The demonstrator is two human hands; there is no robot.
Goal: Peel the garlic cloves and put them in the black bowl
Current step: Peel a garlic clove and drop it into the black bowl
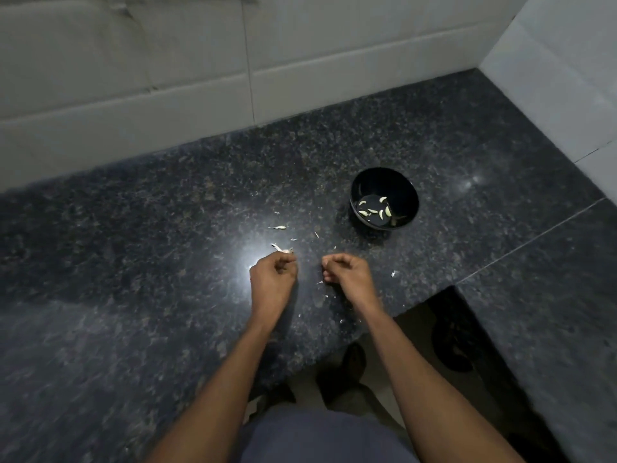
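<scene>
Head view looks down on both my hands over the dark granite counter (167, 228). My left hand (273, 274) has its fingers curled in, and a pale scrap of garlic skin (283, 248) pokes out just past its fingertips; I judge I am pinching that skin, though whether a clove sits inside the curl I cannot tell. My right hand (345, 272) is curled too, fingertips drawn toward the thumb, and what it holds, if anything, is hidden from here. The two hands are near each other but apart.

The black bowl (384, 182) stands beyond my right hand, well clear of it, with several peeled cloves (377, 210) lying on its bottom. So I take it I am mid-task, stripping one more clove or shedding its peel. Next, as I judge it, I need to drop the loose skin, make sure the clove is bare, then reach forward and to the right and let it fall inside the rim.

Bits of peel (278, 227) are strewn on the counter between my hands and the bowl, and one flake (394, 273) lies to the right of my right hand. None of it blocks the reach. A white tiled wall (133, 78) runs behind, and the counter edge cuts in close below my right wrist.
</scene>
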